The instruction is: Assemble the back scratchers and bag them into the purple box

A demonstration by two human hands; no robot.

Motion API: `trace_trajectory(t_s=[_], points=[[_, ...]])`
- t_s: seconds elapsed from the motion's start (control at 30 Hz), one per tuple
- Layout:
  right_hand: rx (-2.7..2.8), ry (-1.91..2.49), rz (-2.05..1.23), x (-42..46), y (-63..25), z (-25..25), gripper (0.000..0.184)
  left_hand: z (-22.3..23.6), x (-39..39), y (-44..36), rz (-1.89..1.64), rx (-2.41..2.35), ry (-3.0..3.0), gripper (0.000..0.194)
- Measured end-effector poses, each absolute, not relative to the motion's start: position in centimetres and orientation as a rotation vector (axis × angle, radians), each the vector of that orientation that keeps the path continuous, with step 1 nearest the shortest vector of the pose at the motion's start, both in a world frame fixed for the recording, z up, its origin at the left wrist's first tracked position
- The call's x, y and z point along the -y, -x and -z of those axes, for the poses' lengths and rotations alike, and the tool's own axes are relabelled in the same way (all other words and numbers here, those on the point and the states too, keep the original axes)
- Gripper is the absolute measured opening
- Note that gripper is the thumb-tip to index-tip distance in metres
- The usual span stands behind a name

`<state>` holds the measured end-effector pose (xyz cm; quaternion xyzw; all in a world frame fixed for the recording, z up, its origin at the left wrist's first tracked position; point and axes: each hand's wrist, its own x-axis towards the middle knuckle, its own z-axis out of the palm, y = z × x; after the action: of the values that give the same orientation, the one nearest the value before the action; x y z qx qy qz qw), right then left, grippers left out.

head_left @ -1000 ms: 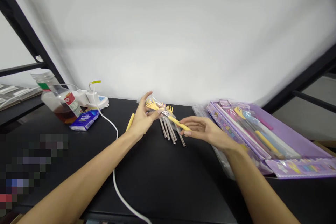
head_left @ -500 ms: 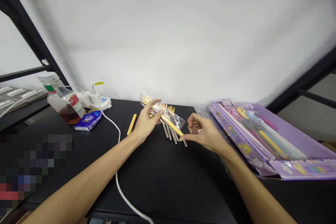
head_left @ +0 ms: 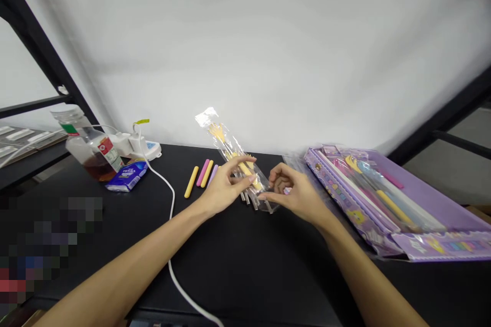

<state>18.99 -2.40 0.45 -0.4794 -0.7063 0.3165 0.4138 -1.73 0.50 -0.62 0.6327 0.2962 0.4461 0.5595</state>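
My left hand (head_left: 226, 187) pinches a clear plastic sleeve (head_left: 222, 138) that holds a yellow hand-shaped stick (head_left: 245, 168); the sleeve tilts up and away to the left. My right hand (head_left: 295, 191) is curled at the sleeve's lower end, fingertips on the plastic. Under both hands lie several metal rods (head_left: 255, 203) on the black table (head_left: 230, 255). A yellow, a pink and a purple stick (head_left: 201, 176) lie just left of my left hand.
A purple stationery box (head_left: 383, 199) with coloured pieces sits at the right. At the left stand a bottle of brown liquid (head_left: 90, 150), a blue tissue pack (head_left: 128, 174) and a white power strip (head_left: 134, 145); its white cable (head_left: 171, 225) crosses the table to the front edge.
The sleeve with the yellow stick has been lifted and tilted upward. My right hand moved in and closed on its lower end. The pink and purple sticks beside the yellow one have come into view.
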Motion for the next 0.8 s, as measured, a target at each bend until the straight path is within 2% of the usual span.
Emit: trace_trajectory(t_s=[0.13, 0.23, 0.4, 0.53, 0.63, 0.7, 0.8], points=[[1.885, 1.000, -0.903, 2.7, -20.1, -1.3, 0.019, 0.1, -1.6, 2.8, -1.104, -0.706, -1.402, 0.049], [2.046, 0.933, -0.815, 3.0, -20.4, -1.7, 0.019, 0.0, -1.9, 3.2, -1.098, -0.653, -1.308, 0.050], [2.005, 0.910, -0.688, 2.9, -19.5, -1.2, 0.006, 0.5, -1.6, 2.7, -1.034, -0.627, -1.404, 0.049], [1.829, 1.016, -0.718, 2.4, -18.9, -0.5, 0.013, 1.0, -1.1, 2.2, -0.966, -0.589, -1.628, 0.031], [1.625, 1.100, -0.965, 2.2, -18.7, -0.3, 0.032, 0.9, -0.8, 2.2, -0.986, -0.623, -1.748, 0.021], [1.512, 1.151, -1.121, 2.2, -18.7, -0.4, 0.044, 0.6, -0.6, 2.3, -0.991, -0.657, -1.821, 0.023], [1.538, 1.239, -1.266, 2.4, -18.7, -0.9, 0.042, 0.1, -0.6, 2.5, -0.959, -0.699, -1.929, 0.038]])
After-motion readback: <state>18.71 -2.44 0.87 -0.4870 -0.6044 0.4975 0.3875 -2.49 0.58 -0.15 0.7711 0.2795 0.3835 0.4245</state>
